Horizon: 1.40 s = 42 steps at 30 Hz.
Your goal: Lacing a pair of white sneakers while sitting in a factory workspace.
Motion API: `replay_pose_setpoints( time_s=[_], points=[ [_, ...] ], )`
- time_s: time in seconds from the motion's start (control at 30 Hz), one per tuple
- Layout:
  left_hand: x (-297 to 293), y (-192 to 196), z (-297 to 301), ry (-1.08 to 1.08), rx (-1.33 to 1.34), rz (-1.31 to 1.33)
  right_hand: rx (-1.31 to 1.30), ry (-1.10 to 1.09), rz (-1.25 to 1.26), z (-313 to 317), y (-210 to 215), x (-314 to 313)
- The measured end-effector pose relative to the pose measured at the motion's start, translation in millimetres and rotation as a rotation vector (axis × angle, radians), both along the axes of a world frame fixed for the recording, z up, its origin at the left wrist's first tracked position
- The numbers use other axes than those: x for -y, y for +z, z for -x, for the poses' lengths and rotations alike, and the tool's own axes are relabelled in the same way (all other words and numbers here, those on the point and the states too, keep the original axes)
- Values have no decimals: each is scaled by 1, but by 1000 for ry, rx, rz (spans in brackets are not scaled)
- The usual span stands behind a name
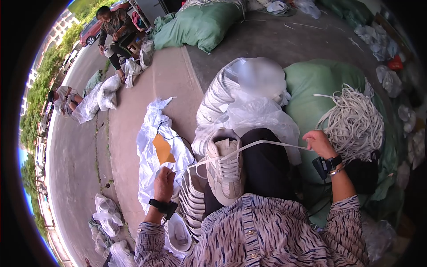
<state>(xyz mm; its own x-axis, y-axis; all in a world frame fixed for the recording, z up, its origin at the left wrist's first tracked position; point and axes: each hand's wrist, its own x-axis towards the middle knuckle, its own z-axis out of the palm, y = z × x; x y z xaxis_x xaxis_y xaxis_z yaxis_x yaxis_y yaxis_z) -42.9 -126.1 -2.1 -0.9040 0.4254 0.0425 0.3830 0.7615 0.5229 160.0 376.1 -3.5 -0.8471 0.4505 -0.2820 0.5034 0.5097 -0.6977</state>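
A beige and grey sneaker (224,171) rests on my lap, toe toward me, with lacing across its tongue. A long pale shoelace (271,143) stretches across it from side to side. On the right, my right hand (319,143) is closed, pinching one end of that lace. My left hand (164,184) is closed at the lace's other end, left of the shoe; a thin line shows at its fingertips, too fine to make out. Beside my left thigh stands a row of nested pale shoes (192,204), with another shoe (180,233) near my left forearm.
A heap of loose laces (356,122) lies on a green sack (307,84) at my right. Ahead is a white sack (218,98) with clear plastic. White sheeting (149,178) bears an orange-brown piece (163,149). Two people sit far left among bags; another green sack (195,29) lies beyond.
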Motion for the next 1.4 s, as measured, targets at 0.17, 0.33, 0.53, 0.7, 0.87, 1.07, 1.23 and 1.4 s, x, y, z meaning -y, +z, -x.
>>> replay_pose_setpoints(
  time_s=[0.17, 0.33, 0.53, 0.7, 0.87, 1.07, 1.23, 1.4],
  points=[
    [-9, -3, -11, 45, 100, -41, 294, 30, -676, -36, -36, -45],
    [-32, 2, -13, -53, 290, -150, -147, 102, 194, 45, 45, 76],
    [-103, 16, -21, -132, 198, -577, -436, 328, 181, 87, 42, 142],
    [-117, 24, -35, -165, 265, -582, -569, 258, 319, 89, 24, 160],
    [-101, 27, -39, -161, 637, -531, -459, 382, 99, 85, 18, 162],
    [-96, 13, -34, -131, 559, -578, -427, 359, -45, 80, 18, 162],
    [-104, 10, -36, -125, 569, -653, -439, 291, -64, 83, 20, 165],
    [-102, 7, -36, -89, 632, -679, -433, 395, -212, 89, 23, 169]
  ],
)
